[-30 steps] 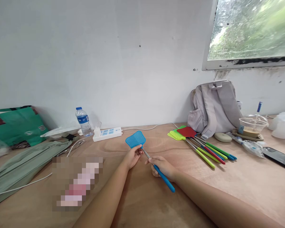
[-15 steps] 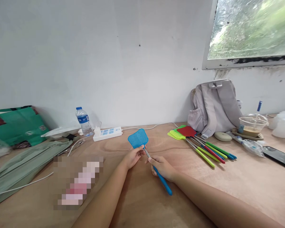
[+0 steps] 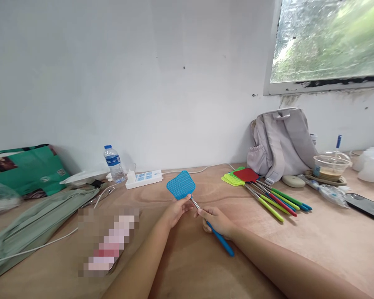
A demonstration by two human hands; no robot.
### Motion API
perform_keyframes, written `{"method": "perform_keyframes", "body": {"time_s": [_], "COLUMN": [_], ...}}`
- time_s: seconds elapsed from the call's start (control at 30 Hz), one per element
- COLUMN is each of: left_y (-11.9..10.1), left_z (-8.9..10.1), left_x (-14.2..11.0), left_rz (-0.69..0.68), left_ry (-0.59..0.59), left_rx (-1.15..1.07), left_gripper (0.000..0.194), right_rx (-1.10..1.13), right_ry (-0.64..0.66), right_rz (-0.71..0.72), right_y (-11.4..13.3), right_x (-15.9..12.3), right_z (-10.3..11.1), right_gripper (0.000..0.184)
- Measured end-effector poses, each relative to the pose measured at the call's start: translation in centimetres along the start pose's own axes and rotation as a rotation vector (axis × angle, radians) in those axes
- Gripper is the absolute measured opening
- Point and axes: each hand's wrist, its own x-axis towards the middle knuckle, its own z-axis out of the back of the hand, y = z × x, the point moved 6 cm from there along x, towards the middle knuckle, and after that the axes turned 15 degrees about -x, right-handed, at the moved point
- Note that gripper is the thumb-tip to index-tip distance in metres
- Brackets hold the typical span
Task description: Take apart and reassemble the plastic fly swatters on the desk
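Now, with its handle (image 3: 221, 239) swung slightly rightward, the blue plastic-mesh flyswatter (image 3: 181, 185) stays secured, left hand (image 3: 177, 211) pinching its neck, right hand (image 3: 217, 223) gripping the handle.

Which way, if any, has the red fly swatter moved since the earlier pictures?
No: judged against the grey backpack, the red fly swatter has not shifted.
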Motion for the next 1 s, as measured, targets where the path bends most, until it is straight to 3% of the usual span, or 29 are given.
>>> {"method": "perform_keyframes", "body": {"time_s": [0.27, 0.43, 0.53, 0.63, 0.83, 1.0], "left_y": [-0.4, -3.3, -5.3, -7.7, -11.5, -14.0], "left_z": [0.7, 2.3, 2.3, -0.2, -8.0, -12.9], "left_x": [-2.0, -2.2, -2.6, -3.0, -4.0, -5.7], "left_rz": [-0.128, -0.331, -0.437, -0.483, -0.499, -0.68], "left_ry": [-0.069, -0.212, -0.282, -0.196, 0.034, 0.145], "left_rx": [-0.185, -0.334, -0.355, -0.214, 0.058, 0.309], "left_gripper": [0.013, 0.009, 0.008, 0.021, 0.034, 0.037], "right_rx": [0.173, 0.173, 0.096, 0.095, 0.176, 0.191], "right_ry": [0.201, 0.181, 0.153, 0.096, -0.065, -0.193], "right_rz": [0.006, -0.019, 0.01, 0.07, 0.104, 0.179], "right_y": [0.8, 1.1, 1.3, 1.7, 1.9, 2.8], "right_x": [-0.1, -0.4, -0.6, -0.7, -0.6, -0.8], "right_z": [-0.3, -0.2, -0.4, -0.1, 1.4, 2.4], "right_gripper": [0.034, 0.034, 0.034, 0.032, 0.031, 0.036]}}
